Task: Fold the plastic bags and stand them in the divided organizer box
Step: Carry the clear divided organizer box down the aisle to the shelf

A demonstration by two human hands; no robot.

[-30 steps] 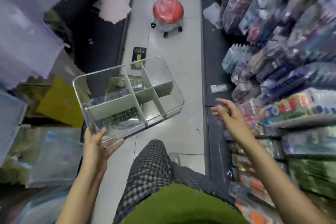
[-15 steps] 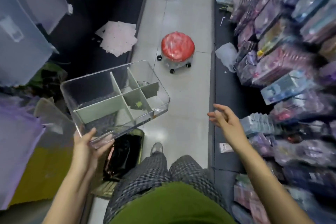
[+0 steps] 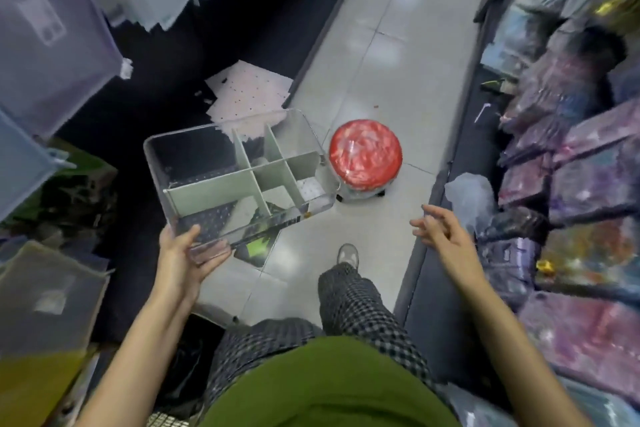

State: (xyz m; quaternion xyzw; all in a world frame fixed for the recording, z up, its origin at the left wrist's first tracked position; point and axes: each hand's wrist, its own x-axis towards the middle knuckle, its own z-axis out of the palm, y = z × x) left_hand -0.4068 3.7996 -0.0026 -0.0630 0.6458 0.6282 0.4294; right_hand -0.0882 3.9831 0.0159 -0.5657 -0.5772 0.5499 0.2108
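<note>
So in the last second I've walked up the aisle a bit, and the organizer box (image 3: 239,177) has come up and away from my body, still carried in my left hand (image 3: 183,253), fingers (image 3: 211,255) clamped on its near corner, thumb over the rim. Nothing's in it yet, so I'd say I'm still hauling it somewhere to start folding. The box is clear plastic with pale grey dividers, one long wall crossed by two short ones, all compartments empty, tilted a little in mid-air above the floor. The red stool (image 3: 365,158) now sits just past its far right corner. My right hand (image 3: 446,236) is empty, fingers loosely spread, near a crumpled plastic bag (image 3: 467,196) by the shelf.
</note>
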